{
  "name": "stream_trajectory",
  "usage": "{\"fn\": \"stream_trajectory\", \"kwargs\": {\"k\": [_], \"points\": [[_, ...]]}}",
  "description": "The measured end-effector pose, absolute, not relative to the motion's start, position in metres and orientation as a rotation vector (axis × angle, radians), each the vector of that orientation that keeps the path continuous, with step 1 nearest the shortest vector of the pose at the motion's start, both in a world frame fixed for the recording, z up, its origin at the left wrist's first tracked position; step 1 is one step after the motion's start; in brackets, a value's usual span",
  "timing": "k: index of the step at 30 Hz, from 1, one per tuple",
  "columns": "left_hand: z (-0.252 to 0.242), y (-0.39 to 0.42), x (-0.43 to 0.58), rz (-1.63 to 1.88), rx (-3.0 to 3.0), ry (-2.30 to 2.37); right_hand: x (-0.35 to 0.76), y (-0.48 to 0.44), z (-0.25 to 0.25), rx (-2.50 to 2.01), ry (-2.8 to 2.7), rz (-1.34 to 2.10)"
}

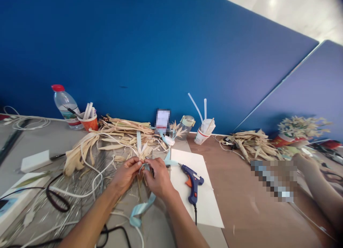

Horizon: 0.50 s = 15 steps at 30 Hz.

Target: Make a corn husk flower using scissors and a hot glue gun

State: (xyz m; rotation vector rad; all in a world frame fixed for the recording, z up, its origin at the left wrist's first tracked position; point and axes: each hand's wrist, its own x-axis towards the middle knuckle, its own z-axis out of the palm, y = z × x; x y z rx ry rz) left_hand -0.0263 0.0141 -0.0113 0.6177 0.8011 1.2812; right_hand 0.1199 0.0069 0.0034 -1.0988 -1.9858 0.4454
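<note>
My left hand (125, 176) is closed, its thumb and fingertips pinching a light blue ribbon (143, 208) at the base of a pale dried-husk flower (143, 150). From the other side my right hand (158, 178) is closed on the same ribbon, at the flower's thin stem. Something small and dark shows by the right fingers; I cannot make out what it is. One ribbon end hangs below the hands, and another stretches right toward a blue glue gun (193, 183) lying on white paper (209, 205).
Dried husks (125, 126) lie behind my hands, with a phone (163, 120), a jar (187, 124) and paper cups (89, 123). A bottle (66, 107) stands at left. Cables and thin wires cover the left side. At right, another person's arm (318, 183) reaches in.
</note>
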Motion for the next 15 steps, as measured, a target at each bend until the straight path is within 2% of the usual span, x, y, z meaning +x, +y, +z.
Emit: {"fn": "stream_trajectory", "kwargs": {"k": [6, 9, 15], "points": [[-0.0104, 0.0156, -0.0242, 1.324, 0.595, 0.921, 0.1207, 0.0090, 0.0043, -1.143, -1.872, 0.466], [-0.0098, 0.0157, -0.0230, 1.368, 0.598, 0.979, 0.1220, 0.0108, 0.0079, -1.143, -1.618, 0.545], [-0.0077, 0.0126, -0.0229, 1.303, 0.736, 0.884, 0.1207, 0.0120, 0.0126, -1.215, -1.145, 1.116]]}}
